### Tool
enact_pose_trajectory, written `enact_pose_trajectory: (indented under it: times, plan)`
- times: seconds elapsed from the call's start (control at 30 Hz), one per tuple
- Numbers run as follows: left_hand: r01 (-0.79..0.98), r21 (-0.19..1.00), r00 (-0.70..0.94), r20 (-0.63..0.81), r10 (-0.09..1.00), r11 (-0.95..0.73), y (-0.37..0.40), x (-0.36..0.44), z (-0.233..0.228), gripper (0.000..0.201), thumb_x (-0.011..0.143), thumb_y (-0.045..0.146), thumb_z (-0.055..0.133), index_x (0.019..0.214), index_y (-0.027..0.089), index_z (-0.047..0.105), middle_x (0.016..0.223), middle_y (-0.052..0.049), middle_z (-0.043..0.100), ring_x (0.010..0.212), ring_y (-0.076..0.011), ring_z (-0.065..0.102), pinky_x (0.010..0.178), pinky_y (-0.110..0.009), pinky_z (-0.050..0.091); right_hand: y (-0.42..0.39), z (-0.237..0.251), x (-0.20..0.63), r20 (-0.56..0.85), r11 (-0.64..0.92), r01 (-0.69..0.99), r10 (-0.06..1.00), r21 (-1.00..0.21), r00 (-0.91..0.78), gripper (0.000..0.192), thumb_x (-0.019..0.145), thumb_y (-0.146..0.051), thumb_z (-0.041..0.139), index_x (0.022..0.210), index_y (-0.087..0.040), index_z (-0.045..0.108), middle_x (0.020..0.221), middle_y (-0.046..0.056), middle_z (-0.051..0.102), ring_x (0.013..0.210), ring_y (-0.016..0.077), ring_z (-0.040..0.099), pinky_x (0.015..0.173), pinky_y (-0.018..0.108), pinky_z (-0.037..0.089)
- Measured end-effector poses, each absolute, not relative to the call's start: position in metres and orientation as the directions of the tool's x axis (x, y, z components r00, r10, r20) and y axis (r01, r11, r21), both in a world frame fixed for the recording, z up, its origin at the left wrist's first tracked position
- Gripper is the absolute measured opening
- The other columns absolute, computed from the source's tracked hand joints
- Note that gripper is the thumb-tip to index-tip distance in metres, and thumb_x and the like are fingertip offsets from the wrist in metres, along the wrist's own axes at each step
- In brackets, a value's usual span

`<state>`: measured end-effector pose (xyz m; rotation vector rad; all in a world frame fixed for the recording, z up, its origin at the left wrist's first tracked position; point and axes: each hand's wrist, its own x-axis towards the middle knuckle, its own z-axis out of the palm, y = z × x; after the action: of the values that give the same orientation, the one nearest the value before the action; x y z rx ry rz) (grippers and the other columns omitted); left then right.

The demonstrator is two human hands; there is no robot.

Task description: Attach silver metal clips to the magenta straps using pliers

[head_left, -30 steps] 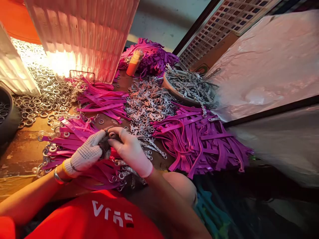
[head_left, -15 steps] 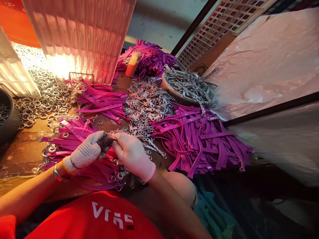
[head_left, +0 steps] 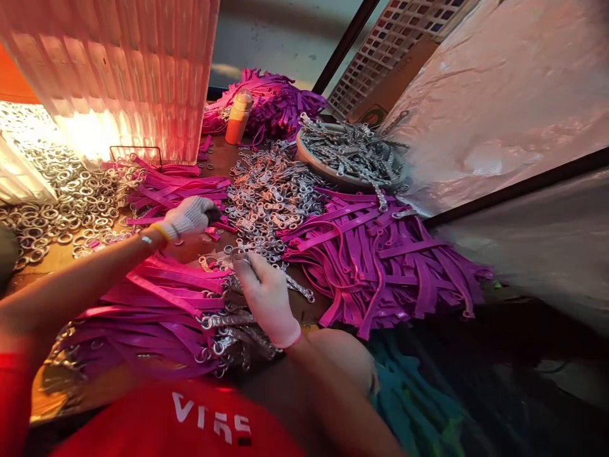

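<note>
Two gloved hands are now parted: left hand [head_left: 188, 217] lifted clutching something dark, right hand [head_left: 266, 295] fingers pinned on metal clasps [head_left: 223, 260].

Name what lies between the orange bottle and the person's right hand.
In the head view, a heap of silver metal clasps lies between the orange bottle and the right hand.

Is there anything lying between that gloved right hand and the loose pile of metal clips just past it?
Nothing visible blocks it. The right hand rests on clipped purple straps, its fingertips already at the near edge of the metal clips. The left hand is off to the side, over other straps.
</note>
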<state>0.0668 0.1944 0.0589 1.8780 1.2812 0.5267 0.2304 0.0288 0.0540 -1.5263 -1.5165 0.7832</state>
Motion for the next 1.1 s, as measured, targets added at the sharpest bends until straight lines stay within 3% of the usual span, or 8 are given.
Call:
enact_pose_trajectory:
  times: [0.1, 0.33, 0.53, 0.63, 0.77, 0.87, 0.97, 1.1]
  plan:
    - [0.707, 0.674, 0.331, -0.047, 0.942, -0.215, 0.245, 0.088, 0.046, 0.009, 0.084, 0.01, 0.062, 0.084, 0.003, 0.067, 0.087, -0.008, 0.069, 0.085, -0.012, 0.055, 0.08, -0.023, 0.041, 0.029, 0.052, 0.237, 0.142, 0.082, 0.393, 0.982, -0.916, 0.124, 0.032, 0.097, -0.046, 0.048, 0.101, -0.021, 0.068, 0.081, -0.001, 0.067, 0.072, 0.0138, 0.058, 0.068, 0.024, 0.046]
    - [0.722, 0.678, 0.268, -0.093, 0.959, -0.136, 0.262, 0.107, 0.023, 0.007, 0.083, 0.015, 0.067, 0.081, 0.009, 0.065, 0.079, -0.007, 0.062, 0.08, -0.0183, 0.058, 0.073, -0.03, 0.044, 0.022, 0.051, 0.237, 0.206, 0.169, 0.465, 0.978, -0.869, 0.029, 0.032, 0.099, -0.037, 0.046, 0.12, -0.023, 0.065, 0.104, 0.003, 0.075, 0.091, 0.0171, 0.068, 0.084, 0.027, 0.051]
    - [0.521, 0.853, 0.441, -0.244, 0.864, -0.025, 0.198, 0.066, 0.049, 0.02, 0.086, 0.024, 0.056, 0.091, 0.013, 0.071, 0.052, -0.001, 0.052, 0.042, -0.0096, 0.038, 0.043, -0.022, 0.029, 0.027, 0.049, 0.238, 0.216, 0.198, 0.643, 0.975, -0.739, -0.052, 0.036, 0.102, -0.034, 0.042, 0.131, -0.023, 0.06, 0.114, 0.006, 0.075, 0.097, 0.0201, 0.07, 0.091, 0.031, 0.05]
    - [0.246, 0.946, 0.517, -0.313, 0.796, 0.212, 0.145, 0.042, 0.066, 0.016, 0.079, 0.027, 0.063, 0.083, 0.013, 0.069, 0.057, -0.002, 0.055, 0.038, -0.007, 0.037, 0.036, -0.02, 0.026, 0.033, 0.05, 0.233, 0.286, 0.296, 0.677, 0.949, -0.674, -0.13, 0.033, 0.103, -0.03, 0.041, 0.126, -0.022, 0.062, 0.121, 0.007, 0.072, 0.112, 0.0202, 0.066, 0.099, 0.031, 0.047]
    - [0.198, 0.948, 0.489, -0.315, 0.814, 0.248, 0.089, 0.022, 0.079, 0.018, 0.083, 0.031, 0.06, 0.074, 0.015, 0.062, 0.054, 0.0, 0.052, 0.038, -0.0075, 0.04, 0.036, -0.018, 0.028, 0.034, 0.062, 0.216, 0.259, 0.353, 0.773, 0.933, -0.528, -0.249, 0.032, 0.104, -0.027, 0.038, 0.121, -0.02, 0.064, 0.111, 0.009, 0.073, 0.103, 0.0202, 0.068, 0.092, 0.029, 0.047]
    - [0.229, 0.953, 0.538, -0.294, 0.79, 0.199, 0.069, 0.017, 0.079, 0.023, 0.085, 0.026, 0.052, 0.064, 0.017, 0.055, 0.048, 0.0, 0.05, 0.038, -0.0083, 0.039, 0.037, -0.019, 0.028, 0.027, 0.072, 0.203, 0.176, 0.372, 0.869, 0.927, -0.325, -0.331, 0.03, 0.102, -0.023, 0.04, 0.117, -0.018, 0.065, 0.101, 0.011, 0.073, 0.091, 0.0213, 0.067, 0.078, 0.028, 0.045]
    - [0.321, 0.947, 0.579, -0.185, 0.794, -0.014, 0.062, 0.016, 0.072, 0.024, 0.084, 0.02, 0.052, 0.06, 0.017, 0.054, 0.049, 0.0, 0.052, 0.043, -0.0096, 0.042, 0.041, -0.02, 0.03, 0.019, 0.074, 0.196, 0.142, 0.39, 0.905, 0.918, -0.171, -0.369, 0.03, 0.1, -0.021, 0.04, 0.117, -0.017, 0.065, 0.095, 0.011, 0.072, 0.082, 0.0212, 0.065, 0.068, 0.028, 0.041]
    - [0.317, 0.915, 0.646, -0.016, 0.764, -0.248, 0.059, 0.013, 0.057, 0.011, 0.075, 0.014, 0.06, 0.077, 0.016, 0.07, 0.077, -0.005, 0.07, 0.069, -0.0159, 0.056, 0.061, -0.023, 0.045, 0.012, 0.065, 0.191, 0.194, 0.365, 0.913, 0.924, -0.185, -0.33, 0.031, 0.101, -0.022, 0.039, 0.12, -0.018, 0.063, 0.098, 0.011, 0.072, 0.085, 0.0213, 0.066, 0.07, 0.028, 0.042]
